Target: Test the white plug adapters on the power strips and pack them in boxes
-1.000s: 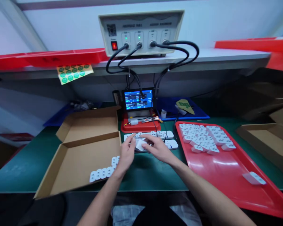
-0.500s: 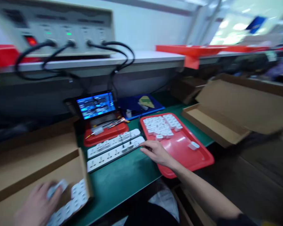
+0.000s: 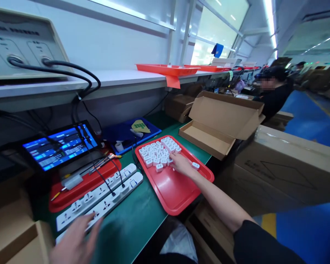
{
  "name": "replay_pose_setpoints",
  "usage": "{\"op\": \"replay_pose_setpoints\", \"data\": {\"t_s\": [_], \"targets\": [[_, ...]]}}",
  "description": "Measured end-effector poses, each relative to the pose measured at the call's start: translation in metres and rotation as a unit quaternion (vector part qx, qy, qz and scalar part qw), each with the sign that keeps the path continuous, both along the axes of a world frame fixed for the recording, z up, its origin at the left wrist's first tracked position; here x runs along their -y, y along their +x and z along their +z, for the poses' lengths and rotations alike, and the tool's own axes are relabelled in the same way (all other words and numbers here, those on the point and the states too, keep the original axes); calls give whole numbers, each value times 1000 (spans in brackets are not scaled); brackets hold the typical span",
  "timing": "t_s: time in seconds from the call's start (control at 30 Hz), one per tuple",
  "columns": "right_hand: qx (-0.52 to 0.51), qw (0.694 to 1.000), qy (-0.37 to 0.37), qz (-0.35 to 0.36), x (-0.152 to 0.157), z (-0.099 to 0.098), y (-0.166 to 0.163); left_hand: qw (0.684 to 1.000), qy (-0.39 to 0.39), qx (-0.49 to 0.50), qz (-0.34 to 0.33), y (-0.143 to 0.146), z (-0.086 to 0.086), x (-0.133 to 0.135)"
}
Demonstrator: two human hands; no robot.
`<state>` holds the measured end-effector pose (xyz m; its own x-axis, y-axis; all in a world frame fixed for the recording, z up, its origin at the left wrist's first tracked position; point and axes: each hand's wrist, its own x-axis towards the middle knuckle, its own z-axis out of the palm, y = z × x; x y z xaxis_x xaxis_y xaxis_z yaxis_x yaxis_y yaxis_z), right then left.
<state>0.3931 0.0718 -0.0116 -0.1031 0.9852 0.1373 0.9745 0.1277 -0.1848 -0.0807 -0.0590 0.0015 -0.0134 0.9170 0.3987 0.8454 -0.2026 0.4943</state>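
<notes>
My right hand reaches onto a red tray and its fingers rest on a heap of small white plug adapters; whether it grips one is hidden. A single white adapter lies just right of that hand. My left hand hovers low at the bottom left, fingers spread and blurred, over the near end of two long white power strips on the green bench. Nothing shows in it.
A small lit screen stands behind the strips above a red holder. A beige test unit with black cables sits on the shelf. An open cardboard box lies right of the tray. Another person works farther along.
The view has swung right. My right hand moved from the strips onto the tray's adapters. My left hand left the cardboard box at left, where it set an adapter, and came toward the strips.
</notes>
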Motion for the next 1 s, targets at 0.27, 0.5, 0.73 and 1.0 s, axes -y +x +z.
{"op": "replay_pose_setpoints", "data": {"t_s": [0.27,0.5,0.73,1.0], "targets": [[-200,978,57,11,30,4,1,954,-102,-93,-266,233,-5,-121],[-547,837,9,4,65,31,-2,953,-153,-105,-241,270,-10,-145],[-512,853,-54,84,73,43,-52,935,-113,271,-198,201,1,-91],[-357,878,-86,306,75,51,-183,785,-132,605,7,32,43,-10]]}}
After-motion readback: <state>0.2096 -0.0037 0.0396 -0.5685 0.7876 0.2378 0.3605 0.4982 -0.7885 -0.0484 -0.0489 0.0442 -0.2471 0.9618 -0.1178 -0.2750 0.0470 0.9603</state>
